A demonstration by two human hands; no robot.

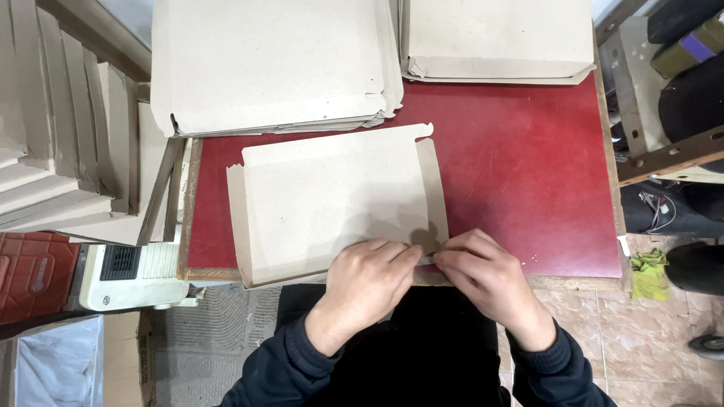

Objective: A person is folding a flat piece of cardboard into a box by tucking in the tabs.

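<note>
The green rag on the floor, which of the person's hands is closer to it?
Right. The right hand rests at the near right corner of the cardboard sheet, on the side toward the green rag. The left hand lies farther left, on the sheet's near edge.

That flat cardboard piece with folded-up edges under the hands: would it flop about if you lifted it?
The cardboard blank looks thin, so probably light and a bit bendy. Its raised side flaps likely stiffen it somewhat. On the smooth red tabletop it may slide easily; both the left hand and right hand press its corner.
</note>
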